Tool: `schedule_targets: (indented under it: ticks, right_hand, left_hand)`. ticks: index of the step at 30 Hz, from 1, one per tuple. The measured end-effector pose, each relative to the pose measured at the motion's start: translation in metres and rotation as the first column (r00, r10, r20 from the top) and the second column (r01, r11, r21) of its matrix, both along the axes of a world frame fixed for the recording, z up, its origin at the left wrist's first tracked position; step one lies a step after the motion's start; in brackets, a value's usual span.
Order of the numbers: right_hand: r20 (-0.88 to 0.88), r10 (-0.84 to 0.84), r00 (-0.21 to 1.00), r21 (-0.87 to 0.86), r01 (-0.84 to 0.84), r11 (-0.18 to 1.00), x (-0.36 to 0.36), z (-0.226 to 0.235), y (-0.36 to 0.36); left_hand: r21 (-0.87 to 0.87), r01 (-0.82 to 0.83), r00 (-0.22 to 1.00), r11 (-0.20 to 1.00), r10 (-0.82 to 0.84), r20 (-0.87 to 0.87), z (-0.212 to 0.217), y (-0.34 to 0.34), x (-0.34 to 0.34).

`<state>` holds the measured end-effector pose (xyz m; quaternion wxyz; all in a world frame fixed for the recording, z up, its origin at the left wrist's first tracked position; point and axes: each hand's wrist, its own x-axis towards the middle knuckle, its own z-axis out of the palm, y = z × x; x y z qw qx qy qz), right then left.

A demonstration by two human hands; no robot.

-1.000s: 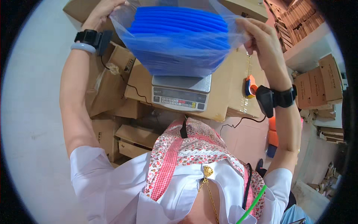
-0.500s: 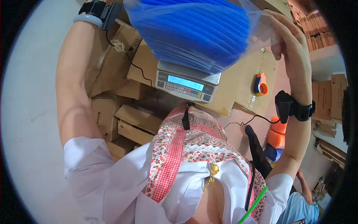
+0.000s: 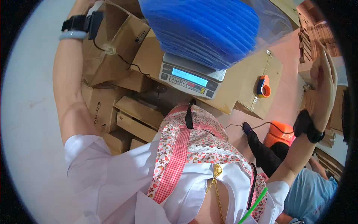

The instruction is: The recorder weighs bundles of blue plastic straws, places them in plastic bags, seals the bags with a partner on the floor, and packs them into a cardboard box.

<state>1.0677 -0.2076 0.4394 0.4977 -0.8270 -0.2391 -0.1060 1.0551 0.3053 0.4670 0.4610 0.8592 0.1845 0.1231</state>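
Observation:
A stack of blue sheets (image 3: 201, 31) in a clear plastic bag (image 3: 274, 26) rests on a digital scale (image 3: 188, 80) with a lit display. My right hand (image 3: 325, 71) is raised in the air right of the bag, apart from it, its fingers stretched out and slightly blurred. My left hand (image 3: 86, 3) is at the top left edge, beside an open cardboard box (image 3: 115, 41). Its fingers are cut off by the frame, so what it touches is hidden. Both wrists wear black straps with cabled devices.
The scale stands on cardboard boxes (image 3: 220, 99). An orange tape dispenser (image 3: 264, 87) lies on the carton to its right. More boxes (image 3: 140, 114) are stacked below left. A person in light blue (image 3: 311, 190) is close at lower right, near orange bundles (image 3: 278, 130). Thin cables trail across.
My right hand has let go of the clear bag and swung out to the right. My left hand has shifted up and left. The person at lower right shows more.

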Motion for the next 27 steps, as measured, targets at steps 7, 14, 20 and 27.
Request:
schedule_targets:
  ticks: [7, 14, 20, 27]
  right_hand:
    - [-0.310, -0.148, 0.939, 0.064, 0.176, 0.982, -0.033, -0.030, -0.072]
    - [-0.418, -0.138, 0.898, 0.072, 0.184, 0.980, -0.059, -0.070, -0.100]
    - [-0.179, -0.006, 0.984, 0.071, 0.019, 0.997, -0.048, -0.029, -0.045]
    - [0.106, 0.468, 0.877, -0.440, -0.381, 0.813, -0.011, 0.072, 0.123]
  left_hand:
    - [-0.070, -0.043, 0.998, 0.997, 0.045, 0.034, -0.025, 0.055, -0.119]
    - [-0.200, -0.145, 0.982, 0.969, 0.165, 0.090, -0.061, 0.027, -0.207]
    - [-0.249, -0.169, 0.978, 0.954, 0.194, 0.081, -0.091, 0.000, -0.227]
    - [-0.417, 0.004, 0.999, 0.909, 0.014, 0.040, -0.117, -0.052, -0.217]
